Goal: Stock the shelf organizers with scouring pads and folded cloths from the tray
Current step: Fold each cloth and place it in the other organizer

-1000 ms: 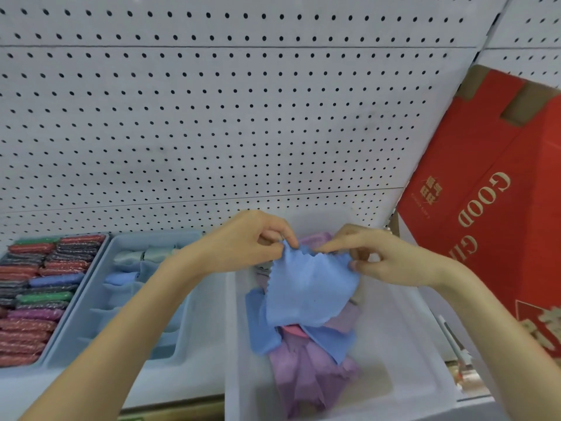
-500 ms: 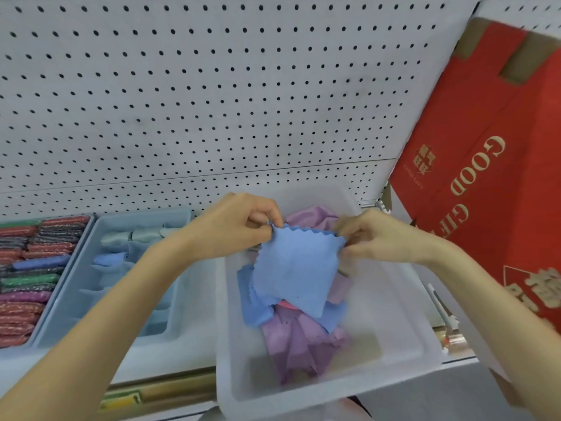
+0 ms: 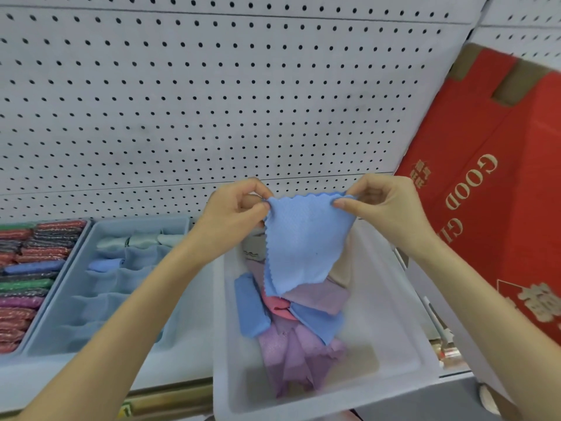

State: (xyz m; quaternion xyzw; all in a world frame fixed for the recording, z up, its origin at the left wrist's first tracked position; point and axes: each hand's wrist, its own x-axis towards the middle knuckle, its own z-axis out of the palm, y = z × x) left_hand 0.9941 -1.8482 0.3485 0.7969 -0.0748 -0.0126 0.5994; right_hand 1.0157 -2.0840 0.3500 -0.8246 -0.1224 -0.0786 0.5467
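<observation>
Blue cloth (image 3: 303, 247) is held up over the back half of the tray (image 3: 403, 323), spread open and hanging by its scalloped top edge. Its lower corner overlaps the pile inside; cannot tell whether they touch.

Left hand (image 3: 236, 214): grip pinched on the cloth's top-left corner, thumb against forefinger. Right hand (image 3: 385, 208): grip pinched the same way on the top-right corner (remaining fingers curled behind, partly hidden).

Inside the tray: loose purple cloths (image 3: 291, 357) toward its front, a folded blue piece (image 3: 250, 308) along its left wall, a pink scrap (image 3: 274, 305) between them.

Just left of the tray is the divided organizer (image 3: 60, 317) — pale green folded cloths (image 3: 139, 240) in its back row, one blue roll (image 3: 104, 264) in the row after. Further left of the tray, a second organizer is packed with scouring pads (image 3: 27, 287) in red, green, purple and blue. Right of the tray: red carton (image 3: 501, 214), tilted. Behind the tray: white pegboard (image 3: 212, 101).
</observation>
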